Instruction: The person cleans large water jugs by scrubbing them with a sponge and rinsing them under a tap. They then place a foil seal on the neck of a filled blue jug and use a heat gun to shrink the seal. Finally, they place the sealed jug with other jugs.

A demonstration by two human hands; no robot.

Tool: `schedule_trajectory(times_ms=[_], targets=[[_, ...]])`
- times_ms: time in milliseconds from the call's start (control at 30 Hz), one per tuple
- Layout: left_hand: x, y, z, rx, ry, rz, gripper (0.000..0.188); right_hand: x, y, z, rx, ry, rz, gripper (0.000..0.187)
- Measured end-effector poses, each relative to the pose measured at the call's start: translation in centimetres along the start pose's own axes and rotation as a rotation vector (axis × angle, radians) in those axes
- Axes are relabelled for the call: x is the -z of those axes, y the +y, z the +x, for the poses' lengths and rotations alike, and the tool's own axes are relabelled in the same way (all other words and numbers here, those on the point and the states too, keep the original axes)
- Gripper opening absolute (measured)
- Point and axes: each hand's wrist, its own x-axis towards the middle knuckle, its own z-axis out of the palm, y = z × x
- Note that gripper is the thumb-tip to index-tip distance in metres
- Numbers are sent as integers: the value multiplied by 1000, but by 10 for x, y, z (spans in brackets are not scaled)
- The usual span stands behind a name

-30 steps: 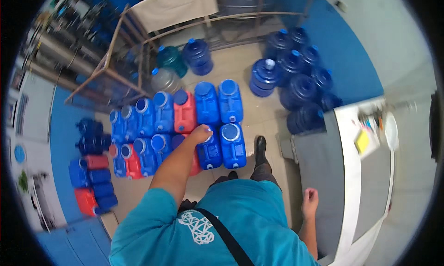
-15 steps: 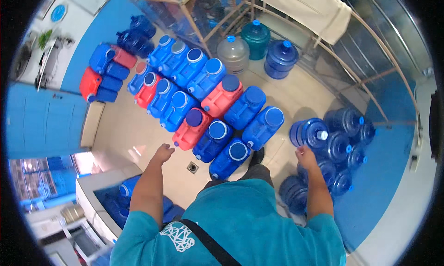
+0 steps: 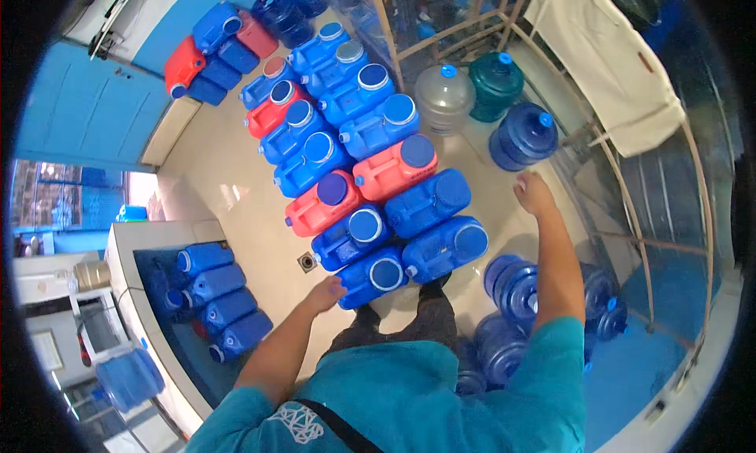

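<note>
Overlapping blue jug (image 3: 359,287): left hand (image 3: 324,295) (contact unclear).

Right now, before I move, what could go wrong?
The legs are close to the blue jug by the left hand, so stepping forward might cause a trip. Another blue jug sits close beside it; shifting one could bump the other. Round bottles crowd the right side, so turning that way might knock them.

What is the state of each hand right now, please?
Left hand: at the nearest blue jug; whether it grips cannot be told.
Right hand: loosely curled, no object visible in it.
</note>
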Motion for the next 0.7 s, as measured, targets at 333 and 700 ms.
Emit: schedule_trajectory(times_ms=[333,700], targets=[[-79,38,-34,294,12,-81,62,-80,-1,239,45,-22,-96,47],[-103,16,-73,472,217,-306,53,-141,-36,390,-18,24,-123,55]])
